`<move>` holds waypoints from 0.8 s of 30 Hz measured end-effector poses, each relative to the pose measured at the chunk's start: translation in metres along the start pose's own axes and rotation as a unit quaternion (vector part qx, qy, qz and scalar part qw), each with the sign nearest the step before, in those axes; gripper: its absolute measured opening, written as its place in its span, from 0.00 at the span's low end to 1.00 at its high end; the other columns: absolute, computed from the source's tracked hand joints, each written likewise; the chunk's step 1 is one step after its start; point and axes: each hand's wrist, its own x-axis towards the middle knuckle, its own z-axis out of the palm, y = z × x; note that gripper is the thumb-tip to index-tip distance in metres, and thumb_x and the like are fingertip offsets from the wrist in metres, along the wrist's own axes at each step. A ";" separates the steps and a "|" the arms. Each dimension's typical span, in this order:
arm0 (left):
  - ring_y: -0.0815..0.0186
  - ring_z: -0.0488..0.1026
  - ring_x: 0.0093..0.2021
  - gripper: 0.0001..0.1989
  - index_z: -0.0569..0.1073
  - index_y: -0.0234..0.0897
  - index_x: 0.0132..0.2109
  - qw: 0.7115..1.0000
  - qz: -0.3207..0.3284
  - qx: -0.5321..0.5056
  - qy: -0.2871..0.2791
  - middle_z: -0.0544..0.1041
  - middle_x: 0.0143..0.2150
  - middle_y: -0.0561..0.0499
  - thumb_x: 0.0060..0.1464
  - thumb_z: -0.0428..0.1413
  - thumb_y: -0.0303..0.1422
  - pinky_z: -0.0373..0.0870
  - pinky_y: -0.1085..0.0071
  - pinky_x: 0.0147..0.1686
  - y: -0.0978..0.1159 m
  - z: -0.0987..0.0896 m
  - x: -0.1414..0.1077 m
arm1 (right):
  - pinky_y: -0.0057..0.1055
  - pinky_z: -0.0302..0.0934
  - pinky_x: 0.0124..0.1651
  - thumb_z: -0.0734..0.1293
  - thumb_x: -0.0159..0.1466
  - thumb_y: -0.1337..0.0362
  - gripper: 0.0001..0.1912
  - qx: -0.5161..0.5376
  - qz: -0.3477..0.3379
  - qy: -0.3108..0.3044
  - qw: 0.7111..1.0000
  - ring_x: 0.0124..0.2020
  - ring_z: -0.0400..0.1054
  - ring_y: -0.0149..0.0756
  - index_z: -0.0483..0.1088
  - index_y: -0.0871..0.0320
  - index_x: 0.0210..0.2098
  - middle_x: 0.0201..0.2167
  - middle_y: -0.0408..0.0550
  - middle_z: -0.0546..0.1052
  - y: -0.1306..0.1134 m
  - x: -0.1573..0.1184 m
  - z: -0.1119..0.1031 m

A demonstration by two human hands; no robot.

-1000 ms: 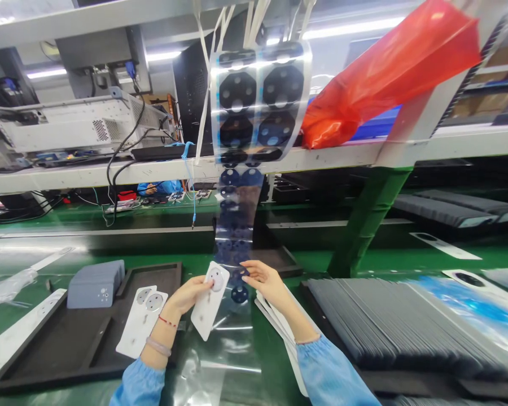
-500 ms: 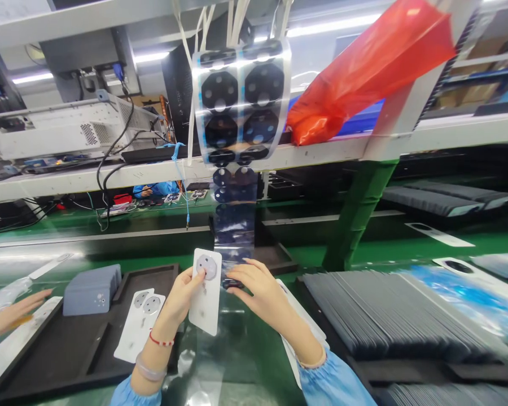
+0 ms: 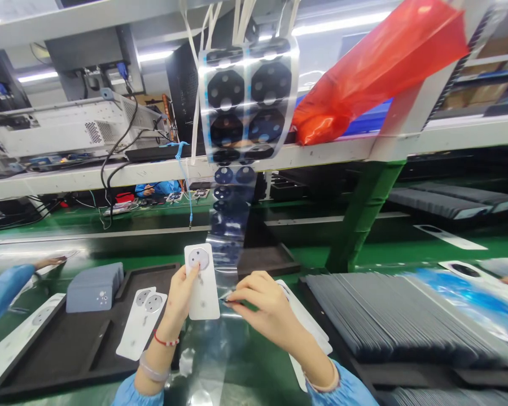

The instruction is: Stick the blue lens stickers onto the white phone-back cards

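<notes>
My left hand (image 3: 179, 299) holds a white phone-back-shaped panel (image 3: 205, 296) upright, thumb on the grey round camera patch near its top. Just right of it, my right hand (image 3: 266, 310) pinches a small dark sticker (image 3: 226, 301), seen mostly edge-on, over the clear film strip. This strip (image 3: 226, 225), carrying dark round stickers, hangs down from a roll (image 3: 249, 101) in front of the shelf. At my left, two white panels (image 3: 138, 332) with round patches lie overlapped on a black tray (image 3: 71, 349). More white panels (image 3: 311, 332) lie partly under my right forearm.
Grey panels stand in a row (image 3: 398, 310) in a black tray on the right; a smaller grey stack (image 3: 95, 287) is at left. A green post (image 3: 366, 220) rises behind. A red bag (image 3: 376, 67) lies on the shelf (image 3: 342, 149). A co-worker's blue sleeve (image 3: 6, 293) reaches in at far left.
My right fingers have closed into a pinch and moved slightly lower, with the dark sticker between them. The film's lower part has swung left. The panel in my left hand is a bit straighter.
</notes>
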 end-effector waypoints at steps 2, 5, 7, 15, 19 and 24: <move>0.67 0.75 0.28 0.26 0.79 0.35 0.43 0.999 0.025 0.012 0.021 0.81 0.30 0.50 0.45 0.70 0.50 0.69 0.75 0.29 -0.001 0.001 -0.001 | 0.39 0.66 0.38 0.74 0.63 0.60 0.05 0.101 0.098 0.047 0.989 0.32 0.73 0.41 0.79 0.50 0.30 0.29 0.46 0.80 -0.004 0.001 -0.003; 0.66 0.76 0.31 0.24 0.79 0.37 0.49 0.998 0.046 0.029 0.025 0.82 0.35 0.49 0.51 0.67 0.49 0.69 0.75 0.31 0.000 0.008 -0.013 | 0.38 0.64 0.36 0.79 0.55 0.54 0.11 0.216 0.240 0.097 0.941 0.29 0.70 0.40 0.78 0.53 0.27 0.25 0.44 0.78 -0.005 0.003 -0.006; 0.65 0.76 0.30 0.25 0.79 0.36 0.49 0.998 0.043 0.038 -0.003 0.82 0.35 0.49 0.53 0.66 0.50 0.69 0.74 0.30 0.001 0.017 -0.025 | 0.38 0.63 0.35 0.80 0.52 0.52 0.14 0.256 0.300 0.111 0.912 0.27 0.66 0.38 0.78 0.54 0.26 0.23 0.43 0.76 -0.005 0.004 -0.006; 0.58 0.78 0.43 0.25 0.79 0.38 0.53 0.991 0.008 0.033 -0.128 0.83 0.47 0.46 0.58 0.61 0.52 0.74 0.68 0.43 -0.006 0.039 -0.058 | 0.35 0.59 0.33 0.77 0.52 0.53 0.12 0.252 0.342 0.112 0.898 0.25 0.61 0.35 0.78 0.55 0.24 0.23 0.43 0.76 -0.013 0.008 -0.002; 0.56 0.76 0.50 0.25 0.77 0.39 0.56 0.985 0.033 0.082 -0.148 0.81 0.53 0.45 0.61 0.58 0.50 0.71 0.66 0.52 -0.002 0.038 -0.062 | 0.36 0.60 0.34 0.77 0.52 0.54 0.12 0.231 0.341 0.118 0.904 0.26 0.61 0.35 0.78 0.55 0.24 0.24 0.44 0.77 -0.013 0.007 -0.003; 0.58 0.74 0.48 0.24 0.72 0.38 0.61 0.969 0.051 0.144 -0.195 0.78 0.55 0.44 0.68 0.49 0.48 0.70 0.67 0.49 0.006 0.040 -0.072 | 0.37 0.60 0.36 0.76 0.52 0.55 0.10 0.198 0.319 0.150 0.914 0.27 0.62 0.37 0.79 0.53 0.25 0.24 0.44 0.77 -0.014 0.005 -0.004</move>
